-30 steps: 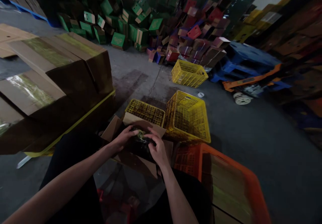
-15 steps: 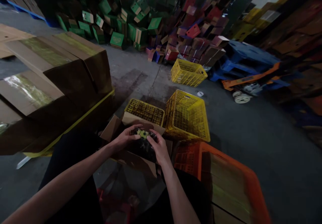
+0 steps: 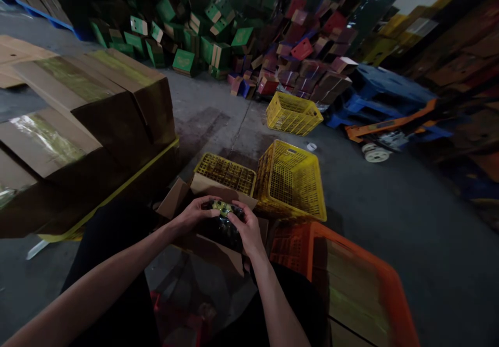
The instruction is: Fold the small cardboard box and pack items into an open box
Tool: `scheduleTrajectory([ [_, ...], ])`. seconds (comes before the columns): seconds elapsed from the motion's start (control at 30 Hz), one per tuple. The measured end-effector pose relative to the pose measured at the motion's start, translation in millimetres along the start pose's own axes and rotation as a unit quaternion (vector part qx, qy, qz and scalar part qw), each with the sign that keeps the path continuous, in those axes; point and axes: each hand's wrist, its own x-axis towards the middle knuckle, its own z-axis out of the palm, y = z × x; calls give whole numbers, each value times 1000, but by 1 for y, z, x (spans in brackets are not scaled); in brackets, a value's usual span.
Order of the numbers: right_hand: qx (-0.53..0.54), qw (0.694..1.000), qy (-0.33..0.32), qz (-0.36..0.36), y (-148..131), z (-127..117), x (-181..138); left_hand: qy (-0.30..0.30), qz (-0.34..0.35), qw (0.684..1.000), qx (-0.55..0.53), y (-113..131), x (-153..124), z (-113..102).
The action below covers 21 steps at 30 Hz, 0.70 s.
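Observation:
Between my two hands is a dark, shiny plastic-wrapped pack with a yellow-green patch [image 3: 223, 208]; its contents are too dark to make out. My left hand [image 3: 198, 213] grips its left end, thumb on top and fingers curled behind. On the other end, my right hand [image 3: 245, 223] closes in the same way, its thumb pressing near the patch. Both hands are over an open cardboard box [image 3: 214, 253] with its flaps folded out. Dark glossy material lies in the box just below the pack, too dim to name.
Beyond the box are a yellow crate [image 3: 224, 172] and a taller yellow crate [image 3: 290, 180]. An orange crate [image 3: 360, 256] holding a taped carton is at right. Taped cartons [image 3: 120, 113] stand at left. Farther off are another yellow crate [image 3: 293, 114] and an orange pallet jack [image 3: 390, 126].
The plastic-wrapped pack has tilted slightly in my hands, and my thumbs have shifted a little over its yellow-green patch. The whole view has moved slightly.

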Motion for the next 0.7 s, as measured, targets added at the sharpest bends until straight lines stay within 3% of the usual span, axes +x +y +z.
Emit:
scheduleTrajectory([
  [0.5, -9, 1000, 10, -10, -1, -1, 1, -12, 12, 1000, 22, 0, 0, 2],
  [0.7, -30, 999, 2, -28, -5, -1, 1, 13, 22, 996, 83, 4, -2, 1],
])
